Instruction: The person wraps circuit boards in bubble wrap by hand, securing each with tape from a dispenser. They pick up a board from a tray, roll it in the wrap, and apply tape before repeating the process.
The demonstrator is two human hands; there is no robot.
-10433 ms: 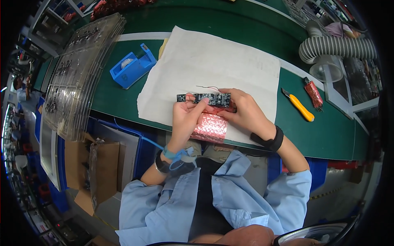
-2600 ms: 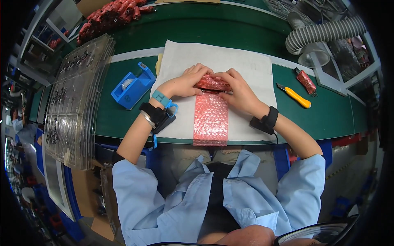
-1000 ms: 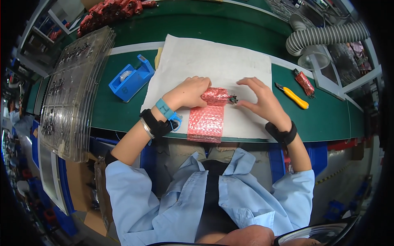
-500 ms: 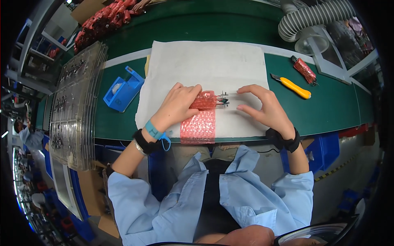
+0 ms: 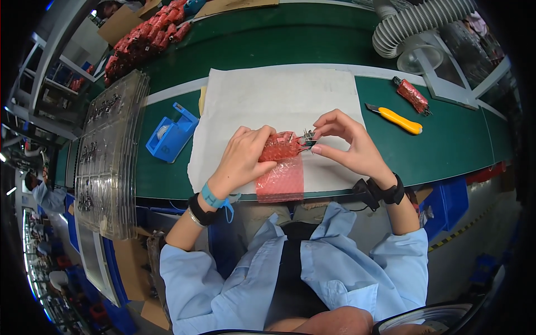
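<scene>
Head view: one circuit board (image 5: 306, 135), half rolled in one pink bubble-wrap sheet (image 5: 282, 167), is being held on the white mat (image 5: 279, 95). The wrapped end is being clasped by the left hand (image 5: 245, 156); the bare pinned end is being pinched by the right hand (image 5: 349, 142). Judged light, stiff, fragile; best gripped at the padding.

A long green workbench (image 5: 446, 151) runs across the room. Above its far edge hangs a grey ribbed extraction hose (image 5: 416, 22). Left of the bench stand metal shelving racks (image 5: 50, 84); below it, blue bins (image 5: 446, 204) on pale floor.
</scene>
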